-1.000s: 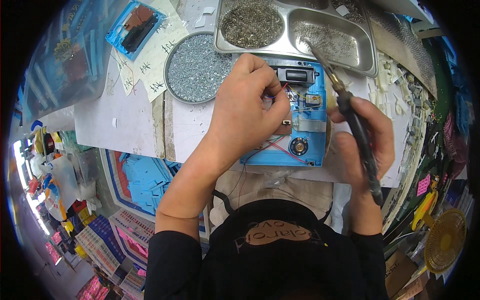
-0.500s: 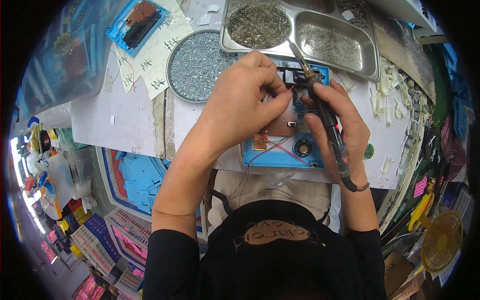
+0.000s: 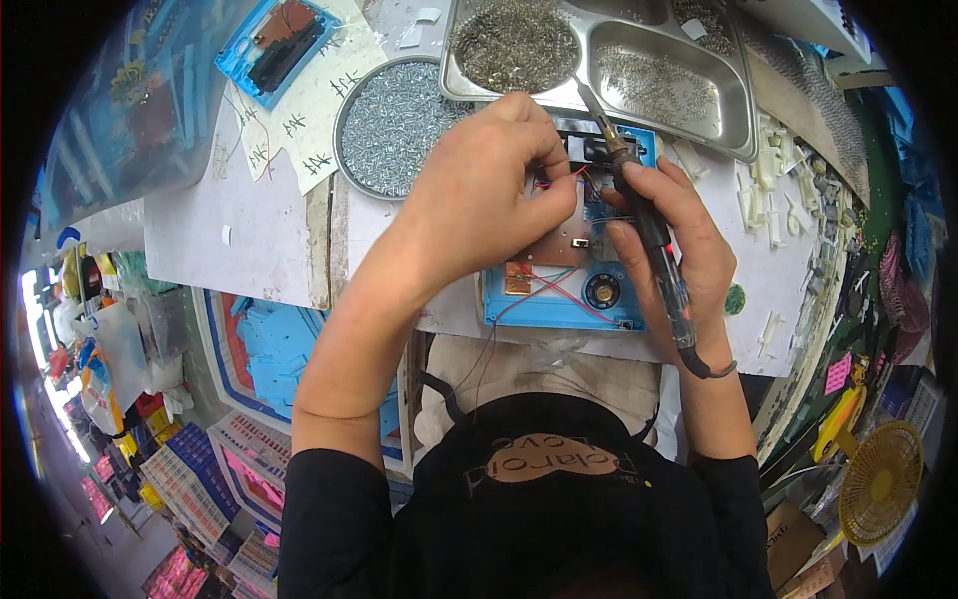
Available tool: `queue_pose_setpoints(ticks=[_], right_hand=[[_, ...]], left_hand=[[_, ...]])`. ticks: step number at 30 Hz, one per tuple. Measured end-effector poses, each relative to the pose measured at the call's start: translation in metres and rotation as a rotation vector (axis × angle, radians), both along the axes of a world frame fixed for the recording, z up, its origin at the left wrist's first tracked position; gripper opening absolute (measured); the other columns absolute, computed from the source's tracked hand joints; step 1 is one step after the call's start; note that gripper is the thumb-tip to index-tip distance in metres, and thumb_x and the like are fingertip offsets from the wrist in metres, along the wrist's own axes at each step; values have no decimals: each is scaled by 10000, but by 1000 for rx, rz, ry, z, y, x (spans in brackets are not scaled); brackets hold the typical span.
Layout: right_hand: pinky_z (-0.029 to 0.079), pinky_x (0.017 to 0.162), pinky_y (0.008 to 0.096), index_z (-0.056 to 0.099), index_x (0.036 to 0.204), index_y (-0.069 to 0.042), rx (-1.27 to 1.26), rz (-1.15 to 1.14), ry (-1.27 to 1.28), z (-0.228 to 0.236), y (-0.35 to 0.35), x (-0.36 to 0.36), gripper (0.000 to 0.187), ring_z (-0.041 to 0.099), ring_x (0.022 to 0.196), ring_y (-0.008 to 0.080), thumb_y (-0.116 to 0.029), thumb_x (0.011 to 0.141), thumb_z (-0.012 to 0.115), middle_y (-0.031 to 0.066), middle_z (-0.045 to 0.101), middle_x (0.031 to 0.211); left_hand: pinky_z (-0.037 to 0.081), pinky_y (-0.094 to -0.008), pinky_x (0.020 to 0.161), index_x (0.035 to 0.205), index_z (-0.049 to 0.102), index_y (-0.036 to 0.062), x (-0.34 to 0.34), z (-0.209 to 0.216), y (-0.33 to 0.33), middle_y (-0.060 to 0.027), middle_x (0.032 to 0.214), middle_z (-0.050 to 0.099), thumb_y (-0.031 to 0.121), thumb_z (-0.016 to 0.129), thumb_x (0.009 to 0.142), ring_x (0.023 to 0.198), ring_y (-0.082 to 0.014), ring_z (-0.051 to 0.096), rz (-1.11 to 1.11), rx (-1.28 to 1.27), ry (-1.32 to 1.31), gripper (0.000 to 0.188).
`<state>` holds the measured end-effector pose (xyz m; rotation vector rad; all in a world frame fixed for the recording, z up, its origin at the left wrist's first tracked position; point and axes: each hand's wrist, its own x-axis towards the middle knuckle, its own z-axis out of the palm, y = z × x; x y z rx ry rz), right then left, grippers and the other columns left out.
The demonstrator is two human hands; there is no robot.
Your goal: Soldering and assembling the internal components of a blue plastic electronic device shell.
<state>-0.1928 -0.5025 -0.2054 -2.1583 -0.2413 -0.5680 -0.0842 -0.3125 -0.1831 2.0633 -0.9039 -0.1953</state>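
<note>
My right hand [image 3: 696,238] is wrapped round a soldering iron [image 3: 653,228], its metal tip pointing up and away, over the rim of the steel tray. My left hand [image 3: 486,188] is closed in a pinch at thin red and blue wires above a brown circuit board [image 3: 557,249]; its fingertips partly hide them. The board lies in an opened light-blue plastic casing [image 3: 544,313]. Inside the casing's near part are a small round speaker [image 3: 603,292], a copper-coloured square [image 3: 518,279] and red and green wires. Both hands cover some of the casing.
A round dish of small silver screws [image 3: 394,130] stands left of the casing. Beyond it is a compartmented steel tray [image 3: 599,110] with small metal parts. White plastic pieces [image 3: 766,165] lie at right. Another blue casing [image 3: 274,50] rests on paper at the far left.
My left hand has shifted slightly left, its fingers still pinched. The casing has moved slightly away from me. My right hand and the soldering iron stay almost in place.
</note>
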Motion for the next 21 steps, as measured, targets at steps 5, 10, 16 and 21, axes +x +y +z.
queue_pose_setpoints(ticks=[5, 10, 16, 21], right_hand=[[509, 1040, 468, 653, 1257, -81, 21, 5, 15, 0, 1, 0, 421, 711, 991, 322, -82, 860, 793, 106, 738, 1143], [519, 1021, 450, 655, 1259, -73, 113, -36, 73, -1, 4, -4, 420, 716, 999, 314, -76, 862, 790, 116, 735, 1152], [539, 909, 333, 643, 1263, 2, 309, -59, 128, 18, -5, -17, 446, 702, 954, 230, -51, 851, 806, 165, 708, 1048], [535, 837, 292, 623, 1249, 51, 287, -29, 48, 22, -40, -38, 438, 657, 879, 175, -40, 861, 805, 151, 685, 1038]], left_hand=[[539, -388, 674, 770, 665, 33, -20, -13, -9, -110, 936, 622, 134, 745, 765, 793, -301, 660, 182, -58, -100, 128], [537, -386, 657, 776, 652, 31, -24, -18, -13, -94, 934, 598, 117, 746, 760, 778, -282, 649, 263, -107, -196, 128], [494, -293, 619, 805, 666, 3, -25, -20, -15, -80, 929, 592, 25, 750, 743, 722, -187, 607, 266, -102, -209, 107], [499, -294, 622, 795, 669, 5, -27, -23, -15, -80, 926, 595, 34, 766, 741, 731, -189, 610, 271, -124, -251, 114]])
